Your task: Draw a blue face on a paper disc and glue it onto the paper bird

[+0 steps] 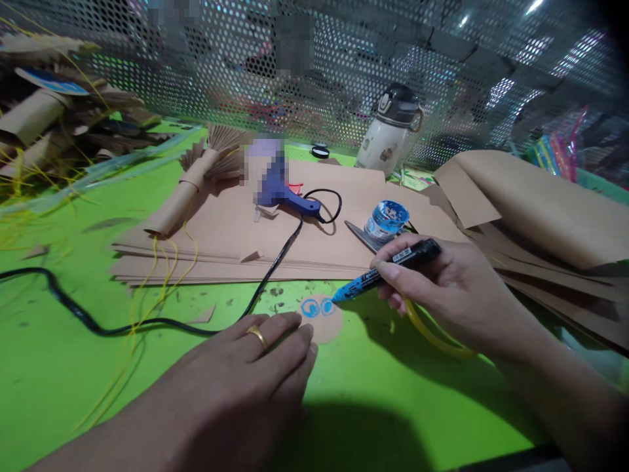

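Observation:
A small round piece of brown paper (327, 328) lies on the green table with two blue ring-shaped eyes drawn on it. My left hand (265, 367), a gold ring on one finger, rests flat with its fingertips at the paper's left edge. In my right hand (422, 282) is a blue paint marker (366, 278), tilted, its tip at the right-hand eye. Just beyond that hand stands an open jar of blue paint (386, 219). Scissors lie beside the jar, a blade (361, 236) showing and a yellow handle (437, 337) partly under my right hand.
Stacked brown paper sheets (236, 255) hold a blue glue gun (289, 196) and a paper roll with a pleated fan (181, 196). The gun's black cord (162, 321) runs left. A bottle (388, 134) stands behind, before a perforated metal screen (314, 72). Yellow strings trail at left.

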A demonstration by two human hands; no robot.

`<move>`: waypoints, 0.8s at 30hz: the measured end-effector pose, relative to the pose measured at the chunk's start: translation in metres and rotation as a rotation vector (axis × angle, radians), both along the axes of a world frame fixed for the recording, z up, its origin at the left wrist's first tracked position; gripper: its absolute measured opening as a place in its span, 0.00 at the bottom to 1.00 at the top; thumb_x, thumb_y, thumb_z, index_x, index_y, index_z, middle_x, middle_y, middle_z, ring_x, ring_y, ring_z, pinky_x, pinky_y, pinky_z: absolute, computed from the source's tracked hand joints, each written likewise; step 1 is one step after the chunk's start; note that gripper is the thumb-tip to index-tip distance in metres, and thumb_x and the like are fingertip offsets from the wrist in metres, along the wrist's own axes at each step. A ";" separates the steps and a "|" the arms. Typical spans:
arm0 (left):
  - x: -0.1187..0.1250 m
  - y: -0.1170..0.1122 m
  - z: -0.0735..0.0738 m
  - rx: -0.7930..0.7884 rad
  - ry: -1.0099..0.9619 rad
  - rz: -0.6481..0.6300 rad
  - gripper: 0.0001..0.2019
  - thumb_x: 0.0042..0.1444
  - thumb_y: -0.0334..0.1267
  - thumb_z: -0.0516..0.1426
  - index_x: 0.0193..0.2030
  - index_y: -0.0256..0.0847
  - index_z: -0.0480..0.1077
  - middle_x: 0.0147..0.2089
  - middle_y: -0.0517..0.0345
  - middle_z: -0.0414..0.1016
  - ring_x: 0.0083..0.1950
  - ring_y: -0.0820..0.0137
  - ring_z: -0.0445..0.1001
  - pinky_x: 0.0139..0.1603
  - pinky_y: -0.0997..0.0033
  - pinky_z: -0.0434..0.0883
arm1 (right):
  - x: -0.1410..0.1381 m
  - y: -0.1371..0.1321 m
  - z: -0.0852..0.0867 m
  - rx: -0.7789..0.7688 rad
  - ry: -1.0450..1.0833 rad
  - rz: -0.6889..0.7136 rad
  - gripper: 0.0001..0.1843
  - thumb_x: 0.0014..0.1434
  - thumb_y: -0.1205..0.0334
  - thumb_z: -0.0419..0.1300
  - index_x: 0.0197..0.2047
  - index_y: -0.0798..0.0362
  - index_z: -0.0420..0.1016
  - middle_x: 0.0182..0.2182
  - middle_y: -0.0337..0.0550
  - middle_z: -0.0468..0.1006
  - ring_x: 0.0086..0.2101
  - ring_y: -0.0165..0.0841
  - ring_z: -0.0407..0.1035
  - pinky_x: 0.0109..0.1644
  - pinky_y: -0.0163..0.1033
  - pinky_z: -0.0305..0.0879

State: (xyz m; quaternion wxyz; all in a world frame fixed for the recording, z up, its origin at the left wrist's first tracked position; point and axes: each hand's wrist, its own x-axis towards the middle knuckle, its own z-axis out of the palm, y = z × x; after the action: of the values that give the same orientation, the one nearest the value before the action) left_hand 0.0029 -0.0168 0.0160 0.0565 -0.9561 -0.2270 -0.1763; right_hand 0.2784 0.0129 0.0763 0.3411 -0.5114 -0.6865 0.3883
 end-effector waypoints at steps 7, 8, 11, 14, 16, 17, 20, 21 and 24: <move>0.001 0.001 0.002 -0.002 -0.014 -0.002 0.13 0.69 0.32 0.51 0.53 0.40 0.75 0.54 0.55 0.83 0.53 0.58 0.80 0.49 0.59 0.77 | -0.002 0.001 0.004 0.053 -0.025 -0.019 0.10 0.66 0.59 0.64 0.33 0.52 0.76 0.21 0.36 0.75 0.21 0.29 0.70 0.27 0.34 0.68; 0.002 0.001 0.002 -0.007 -0.018 -0.003 0.13 0.69 0.32 0.51 0.53 0.41 0.75 0.54 0.55 0.83 0.53 0.58 0.79 0.49 0.59 0.77 | -0.002 0.000 0.005 0.057 -0.016 -0.028 0.09 0.66 0.59 0.64 0.33 0.52 0.76 0.20 0.36 0.75 0.20 0.29 0.70 0.27 0.34 0.68; 0.005 -0.002 0.001 -0.024 -0.052 0.008 0.13 0.68 0.32 0.51 0.52 0.41 0.76 0.53 0.55 0.83 0.52 0.58 0.79 0.51 0.58 0.76 | -0.004 -0.001 0.006 0.061 0.001 -0.057 0.09 0.66 0.60 0.64 0.33 0.52 0.76 0.20 0.36 0.76 0.20 0.29 0.70 0.26 0.34 0.68; 0.007 -0.006 0.001 -0.030 -0.105 0.081 0.14 0.68 0.30 0.49 0.50 0.40 0.76 0.51 0.54 0.84 0.52 0.58 0.79 0.52 0.57 0.75 | -0.004 -0.001 0.003 0.040 0.025 -0.032 0.09 0.67 0.58 0.64 0.36 0.52 0.76 0.21 0.36 0.76 0.20 0.30 0.70 0.26 0.34 0.69; 0.007 -0.006 0.002 -0.025 -0.098 0.064 0.14 0.69 0.31 0.49 0.50 0.40 0.76 0.51 0.54 0.84 0.51 0.58 0.79 0.51 0.58 0.75 | -0.004 -0.001 0.000 0.025 0.045 -0.005 0.09 0.68 0.57 0.64 0.37 0.53 0.76 0.21 0.36 0.76 0.21 0.30 0.71 0.26 0.34 0.70; 0.005 -0.005 0.003 -0.015 -0.085 0.040 0.14 0.70 0.32 0.49 0.51 0.40 0.76 0.51 0.55 0.84 0.51 0.58 0.79 0.50 0.59 0.75 | -0.004 0.000 -0.001 0.023 0.050 0.001 0.10 0.68 0.56 0.64 0.37 0.53 0.76 0.22 0.36 0.76 0.21 0.30 0.71 0.26 0.34 0.70; 0.001 -0.002 0.004 0.002 -0.047 -0.002 0.13 0.70 0.33 0.51 0.53 0.40 0.75 0.52 0.55 0.83 0.51 0.59 0.78 0.49 0.61 0.76 | -0.004 0.001 -0.004 0.023 0.040 0.001 0.10 0.68 0.56 0.64 0.37 0.53 0.76 0.22 0.37 0.76 0.22 0.30 0.71 0.28 0.34 0.70; 0.000 -0.001 0.004 0.005 -0.045 -0.001 0.13 0.70 0.33 0.51 0.53 0.40 0.75 0.52 0.54 0.83 0.51 0.59 0.78 0.50 0.61 0.76 | -0.003 0.001 -0.004 0.022 0.035 0.001 0.10 0.68 0.56 0.64 0.37 0.53 0.77 0.22 0.37 0.76 0.22 0.30 0.71 0.28 0.34 0.70; 0.002 0.000 0.004 -0.008 -0.056 0.007 0.12 0.71 0.33 0.51 0.52 0.40 0.76 0.52 0.54 0.83 0.52 0.60 0.78 0.52 0.61 0.76 | -0.003 0.001 -0.003 0.012 0.030 0.003 0.10 0.68 0.56 0.64 0.36 0.53 0.77 0.22 0.36 0.76 0.22 0.30 0.71 0.28 0.35 0.70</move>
State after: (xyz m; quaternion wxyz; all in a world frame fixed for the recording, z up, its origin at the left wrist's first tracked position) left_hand 0.0046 -0.0171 0.0201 0.0469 -0.9503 -0.2325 -0.2018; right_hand 0.2751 0.0137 0.0732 0.3540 -0.5023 -0.6844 0.3924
